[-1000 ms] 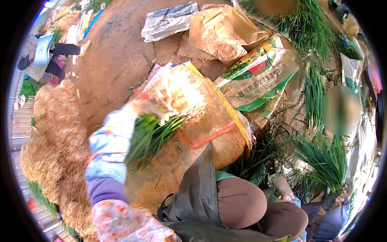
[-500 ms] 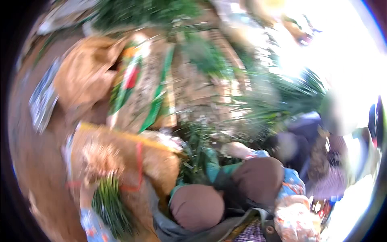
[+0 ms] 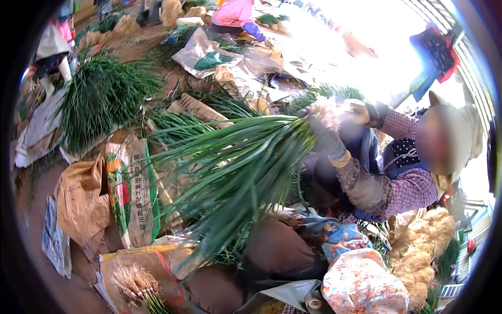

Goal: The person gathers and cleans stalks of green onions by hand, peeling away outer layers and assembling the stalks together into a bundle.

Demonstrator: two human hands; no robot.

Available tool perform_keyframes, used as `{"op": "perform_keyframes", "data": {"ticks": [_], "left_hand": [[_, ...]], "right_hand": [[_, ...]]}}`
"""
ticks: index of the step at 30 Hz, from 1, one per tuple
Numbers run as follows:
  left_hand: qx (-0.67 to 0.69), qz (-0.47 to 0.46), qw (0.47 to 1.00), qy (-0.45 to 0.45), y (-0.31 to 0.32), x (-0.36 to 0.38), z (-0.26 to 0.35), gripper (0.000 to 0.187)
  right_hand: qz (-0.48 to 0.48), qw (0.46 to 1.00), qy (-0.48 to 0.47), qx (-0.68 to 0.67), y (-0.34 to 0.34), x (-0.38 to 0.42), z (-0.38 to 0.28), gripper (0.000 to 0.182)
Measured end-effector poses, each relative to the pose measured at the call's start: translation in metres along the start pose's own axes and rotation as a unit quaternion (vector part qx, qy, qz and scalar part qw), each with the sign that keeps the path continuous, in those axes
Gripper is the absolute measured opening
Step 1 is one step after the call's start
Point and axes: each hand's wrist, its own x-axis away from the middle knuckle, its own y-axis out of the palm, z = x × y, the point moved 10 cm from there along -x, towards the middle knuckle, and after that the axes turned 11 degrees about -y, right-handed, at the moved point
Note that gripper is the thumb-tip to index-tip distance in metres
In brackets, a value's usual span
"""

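Observation:
My right sleeve [image 3: 345, 238], blue and floral, runs in from the lower right. My right hand is hidden around the drooping leaves near my knees, so its fingers do not show. My left hand is out of view. On the brown sack [image 3: 175, 261] at lower left lies a small bunch of green onions [image 3: 137, 282], pale roots upward. Above my lap, a co-worker's gloved hand [image 3: 327, 138] grips a large bunch of green onions [image 3: 240, 152], its long leaves spreading left across my view. Its root end is near the co-worker's other glove [image 3: 372, 112].
A printed sack [image 3: 138, 193] and a crumpled brown bag [image 3: 83, 196] lie at left. Behind them is a big heap of green onions [image 3: 99, 99]. A person in pink [image 3: 232, 13] works at the back. Tan fibrous clumps [image 3: 423, 240] lie at right.
My view has swung up and right. My left hand, earlier beside the small bunch, has left the view. The co-worker's large bunch now reaches across in front of me.

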Motion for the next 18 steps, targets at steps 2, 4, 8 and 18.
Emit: {"op": "perform_keyframes", "data": {"ticks": [2,4,8,18], "left_hand": [[0.055,0.017,0.995,0.078,-0.064,0.011,0.040,0.057],[0.135,0.052,0.975,0.169,-0.136,0.033,0.090,0.054],[0.346,0.107,0.863,0.352,-0.301,0.157,0.242,0.052],[0.082,-0.145,0.719,0.674,-0.277,0.418,0.571,0.087]], "right_hand": [[0.032,0.999,-0.003,-0.022,-0.014,0.011,0.003,0.034],[0.075,0.996,-0.013,-0.048,-0.029,0.021,0.004,0.035],[0.191,0.972,-0.051,-0.123,-0.062,0.044,-0.004,0.038],[0.368,0.766,-0.231,-0.474,-0.071,-0.011,-0.020,0.042]]}}
